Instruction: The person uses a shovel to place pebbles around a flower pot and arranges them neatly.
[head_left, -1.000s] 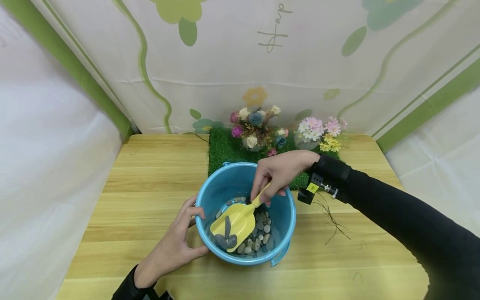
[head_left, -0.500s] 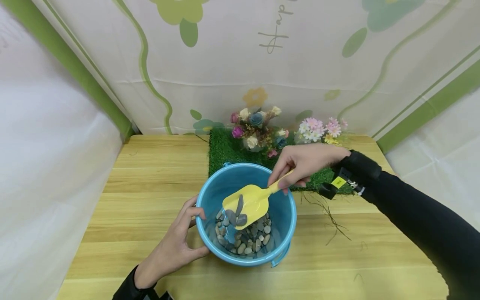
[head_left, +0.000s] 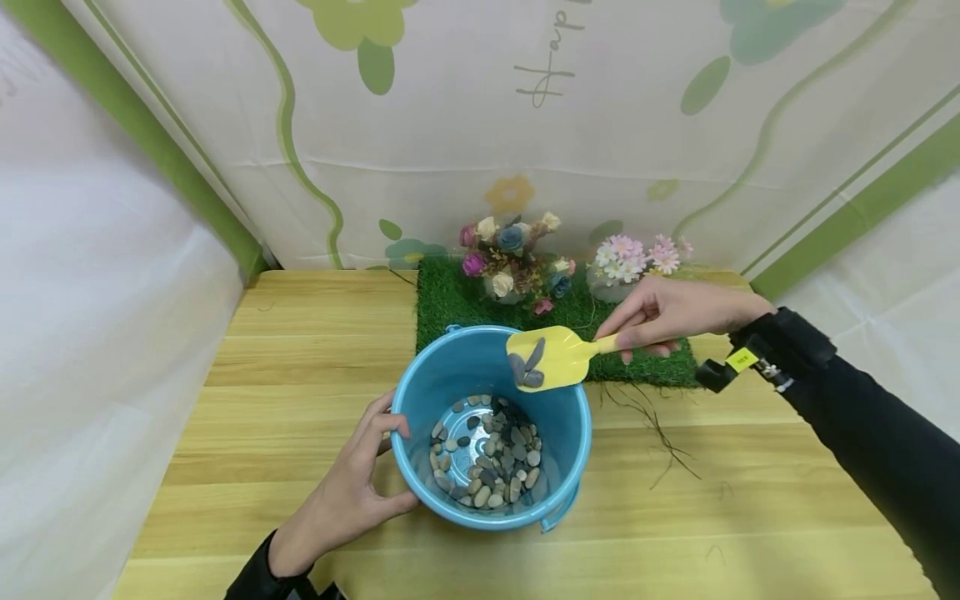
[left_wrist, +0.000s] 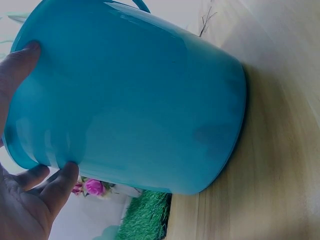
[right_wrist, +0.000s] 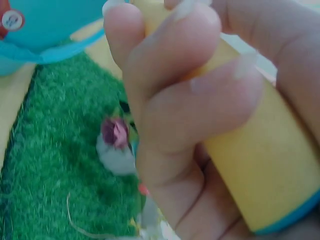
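Observation:
A blue bucket (head_left: 401, 467) stands upright on the wooden table, with many grey and tan pebbles (head_left: 510, 462) spread over its bottom. At its left side, my left hand (head_left: 352, 492) grips the rim, fingers hooked over it and thumb against the outer wall. In the left wrist view, the bucket wall (left_wrist: 145, 110) fills much of the picture. My right hand (head_left: 667, 315) holds a yellow toy shovel (head_left: 566, 357) by its handle, the fingers wrapped round it in the right wrist view. Over the bucket's far right rim, the shovel blade carries several dark grey stones (head_left: 527, 371).
Behind the bucket lies a green artificial grass mat (head_left: 450, 300). On it stand a vase of mixed roses (head_left: 513, 258) and a vase of small pink and white flowers (head_left: 626, 258). Thin brown roots or twigs (head_left: 660, 429) lie to the bucket's right. A patterned cloth (head_left: 450, 125) hangs behind.
My right hand has moved right and away from me, lifting the loaded shovel from deep inside the bucket to its far right rim. The left hand and bucket have stayed put.

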